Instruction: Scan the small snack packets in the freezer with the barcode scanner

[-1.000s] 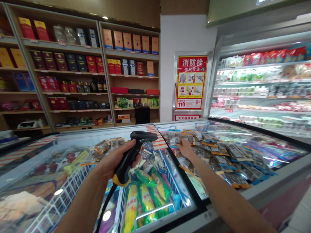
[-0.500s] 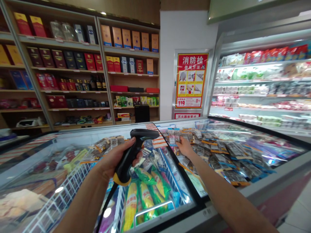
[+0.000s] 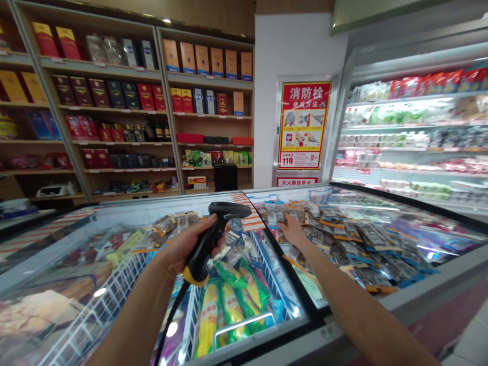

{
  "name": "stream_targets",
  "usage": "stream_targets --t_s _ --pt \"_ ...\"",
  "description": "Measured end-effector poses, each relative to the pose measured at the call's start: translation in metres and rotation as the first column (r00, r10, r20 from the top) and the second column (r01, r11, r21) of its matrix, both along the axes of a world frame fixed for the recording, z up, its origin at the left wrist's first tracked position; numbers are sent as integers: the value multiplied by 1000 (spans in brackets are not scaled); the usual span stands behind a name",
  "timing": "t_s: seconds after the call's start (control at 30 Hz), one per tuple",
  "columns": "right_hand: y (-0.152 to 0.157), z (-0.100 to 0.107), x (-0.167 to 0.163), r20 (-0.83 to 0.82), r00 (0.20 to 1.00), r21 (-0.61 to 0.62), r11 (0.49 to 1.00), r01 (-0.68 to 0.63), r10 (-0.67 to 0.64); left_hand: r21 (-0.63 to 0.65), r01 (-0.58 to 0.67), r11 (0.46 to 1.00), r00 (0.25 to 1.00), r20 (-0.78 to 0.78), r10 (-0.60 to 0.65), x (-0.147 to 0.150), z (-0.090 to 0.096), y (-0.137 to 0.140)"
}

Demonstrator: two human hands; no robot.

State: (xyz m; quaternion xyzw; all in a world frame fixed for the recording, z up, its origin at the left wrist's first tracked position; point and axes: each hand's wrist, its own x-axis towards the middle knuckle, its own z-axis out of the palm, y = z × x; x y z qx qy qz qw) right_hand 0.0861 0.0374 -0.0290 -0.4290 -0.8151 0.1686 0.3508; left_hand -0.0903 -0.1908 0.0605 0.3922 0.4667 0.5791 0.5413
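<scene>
My left hand is wrapped round the handle of a black and yellow barcode scanner. Its head points right, and a black cord hangs from its base. Across from it, my right hand pinches a small clear packet with a blue top edge, held upright before the scanner's head. Under and around that hand, many similar flat packets with orange or blue edges are spread over the freezer's glass top. My right fingertips are partly hidden behind the packet and hand.
Below the scanner, a white wire basket inside the freezer holds bagged corn. A black frame edge divides the freezer top. Boxed goods fill wooden shelves behind; a lit fridge stands right, past a red fire-hydrant sign.
The view has turned slightly left, so everything sits a little farther right. A pinkish tint on the held packet has gone. Both hands keep their grips.
</scene>
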Motion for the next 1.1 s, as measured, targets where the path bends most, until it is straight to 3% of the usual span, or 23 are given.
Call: stream_targets --t_s 0.63,0.83,1.0,1.1 --pt "0 -1 1 5 1000 22 1000 -9 9 -55 -30 998 999 7 31 -3 -2 0" --pt "1 0 -2 -14 1000 30 999 -11 11 -71 -46 996 998 -40 43 -16 -6 2" --pt "5 -7 3 -139 990 -22 1000 -18 15 -54 -48 997 998 44 50 -20 -17 6" --pt "22 -19 5 -224 974 -141 990 -23 -9 37 -44 998 974 226 34 -33 -15 -2"
